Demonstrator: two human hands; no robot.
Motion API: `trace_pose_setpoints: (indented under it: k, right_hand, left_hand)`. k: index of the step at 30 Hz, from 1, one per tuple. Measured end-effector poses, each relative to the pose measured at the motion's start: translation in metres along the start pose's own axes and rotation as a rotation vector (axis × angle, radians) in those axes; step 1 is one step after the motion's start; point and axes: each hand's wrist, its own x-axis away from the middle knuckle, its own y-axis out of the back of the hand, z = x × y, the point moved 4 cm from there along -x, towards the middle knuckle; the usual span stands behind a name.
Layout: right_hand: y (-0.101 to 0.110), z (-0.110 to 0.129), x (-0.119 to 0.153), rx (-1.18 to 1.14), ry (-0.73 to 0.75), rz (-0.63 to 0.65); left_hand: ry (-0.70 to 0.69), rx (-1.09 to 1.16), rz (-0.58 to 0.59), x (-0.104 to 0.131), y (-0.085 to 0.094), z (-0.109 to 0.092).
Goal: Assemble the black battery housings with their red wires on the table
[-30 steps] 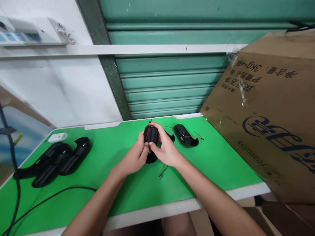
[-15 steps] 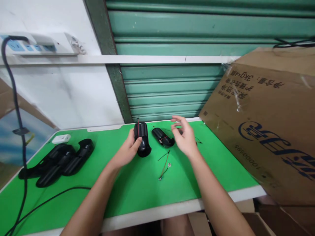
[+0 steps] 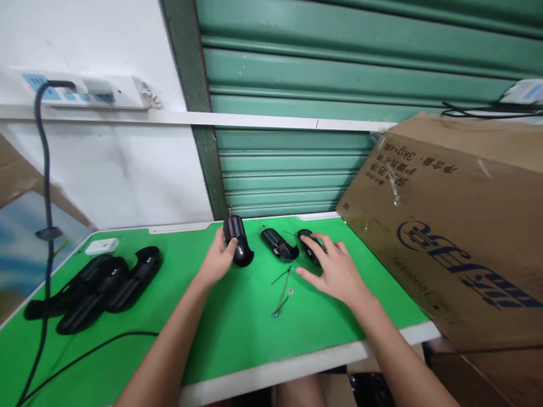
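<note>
The green table (image 3: 237,350) spans the lower frame. At right, the cardboard box (image 3: 458,226) bears upside-down print: I read "10000595" and "3Kg×4" beside a big blue logo. My left hand (image 3: 218,260), left of centre, pinches a black shell (image 3: 239,233) between thumb and fingers; its long axis runs nearly upright, the hooked end pointing lower right. My right hand (image 3: 335,274), right of centre, spreads its fingers over another shell (image 3: 313,255); I can't tell whether they touch. A thin red wire (image 3: 231,225) lies along the held piece.
</note>
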Motion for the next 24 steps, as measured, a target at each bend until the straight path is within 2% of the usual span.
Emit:
trace_pose_setpoints:
  k: [4, 7, 11, 16, 18, 20, 22, 24]
  right_hand:
    - [-0.019, 0.003, -0.003, 0.074, 0.193, 0.056]
    - [-0.029, 0.002, -0.01, 0.11, 0.265, 0.052]
    - [-0.037, 0.002, -0.014, 0.078, 0.274, 0.01]
    - [-0.035, -0.003, -0.015, 0.091, 0.181, -0.029]
    - [-0.021, -0.003, -0.016, 0.071, 0.151, -0.077]
    - [0.007, 0.002, -0.007, 0.024, 0.131, -0.179]
    - [0.05, 0.012, 0.02, 0.007, 0.102, -0.327]
    - [0.102, 0.024, 0.069, 0.029, 0.011, -0.496]
  left_hand:
    - [-0.049, -0.055, 0.005, 0.0, -0.003, -0.001]
    - [-0.053, -0.076, 0.016, 0.001, -0.003, -0.002]
    - [0.007, -0.058, 0.03, 0.003, -0.004, -0.004]
    - [0.064, -0.053, 0.056, 0.005, -0.007, -0.005]
    - [0.068, -0.064, 0.07, 0.006, -0.008, -0.005]
    - [0.085, -0.073, 0.074, 0.006, -0.008, -0.005]
    - [0.101, -0.086, 0.062, 0.006, -0.009, -0.006]
    - [0.119, -0.094, 0.036, 0.005, -0.008, -0.011]
